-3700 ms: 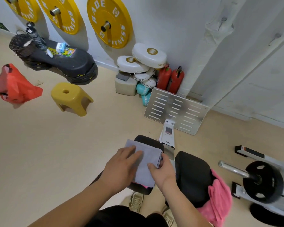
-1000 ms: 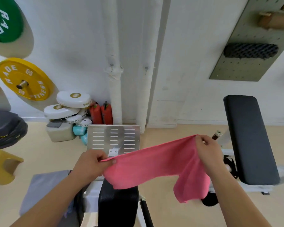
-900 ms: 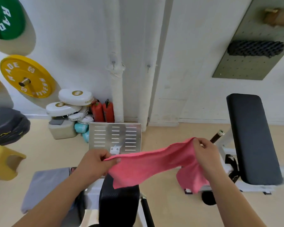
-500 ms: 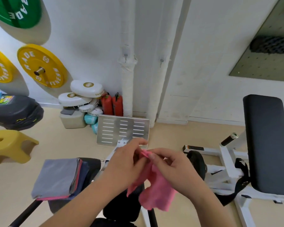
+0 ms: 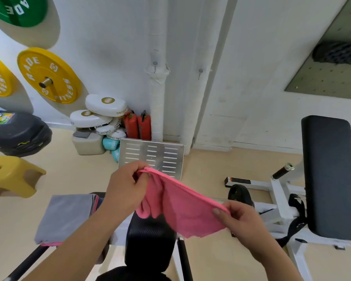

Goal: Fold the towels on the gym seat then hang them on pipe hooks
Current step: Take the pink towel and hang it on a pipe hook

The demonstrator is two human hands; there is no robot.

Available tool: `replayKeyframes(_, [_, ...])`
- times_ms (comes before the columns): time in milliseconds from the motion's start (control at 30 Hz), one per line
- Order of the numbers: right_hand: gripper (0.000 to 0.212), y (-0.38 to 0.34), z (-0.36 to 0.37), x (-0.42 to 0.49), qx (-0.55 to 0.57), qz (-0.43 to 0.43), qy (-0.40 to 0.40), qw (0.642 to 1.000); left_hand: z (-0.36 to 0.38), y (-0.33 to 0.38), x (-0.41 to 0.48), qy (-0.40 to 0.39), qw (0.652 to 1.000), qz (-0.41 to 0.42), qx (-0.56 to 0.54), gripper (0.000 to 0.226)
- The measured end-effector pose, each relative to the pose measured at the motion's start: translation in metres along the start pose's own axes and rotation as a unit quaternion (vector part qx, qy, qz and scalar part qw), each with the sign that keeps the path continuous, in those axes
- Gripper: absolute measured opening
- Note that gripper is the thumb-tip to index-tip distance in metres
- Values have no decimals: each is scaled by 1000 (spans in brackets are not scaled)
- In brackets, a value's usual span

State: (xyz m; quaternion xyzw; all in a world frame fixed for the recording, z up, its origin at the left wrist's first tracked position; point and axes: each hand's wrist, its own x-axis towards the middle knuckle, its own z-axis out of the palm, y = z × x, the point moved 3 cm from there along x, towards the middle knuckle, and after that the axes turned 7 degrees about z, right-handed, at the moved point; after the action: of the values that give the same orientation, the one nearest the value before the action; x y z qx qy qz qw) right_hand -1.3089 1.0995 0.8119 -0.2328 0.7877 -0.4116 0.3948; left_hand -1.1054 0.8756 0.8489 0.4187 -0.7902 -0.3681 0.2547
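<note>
Pink towel [image 5: 184, 209] reopened, left hand [image 5: 124, 189] higher, right hand [image 5: 239, 220] lower

Left hand [image 5: 126, 187] fisted, right hand [image 5: 237, 218] pinching, both on pink towel [image 5: 184, 209]

Grey towels [image 5: 66, 217] hide seat pad [image 5: 100, 194]; green plate [image 5: 18, 9] cropped.
</note>
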Motion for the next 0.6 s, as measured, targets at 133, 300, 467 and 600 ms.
replayKeyframes(133, [25, -16, -1, -8, 88, -16, 78, 993, 16, 3, -11, -32, 993, -85, -74, 17])
replayKeyframes(300, [27, -37, 29, -20, 123, 8, 61, 991, 42, 31, -43, -105, 964, -125, -208, 10])
replayKeyframes(467, [14, -41, 61, -28, 81, -28, 57, 995, 61, 39, -65, -113, 931, -181, -297, 16])
replayKeyframes(600, [28, -39, 64, -32, 22, -55, 58, 997, 59, 37, -70, -130, 934, -172, -284, 25])
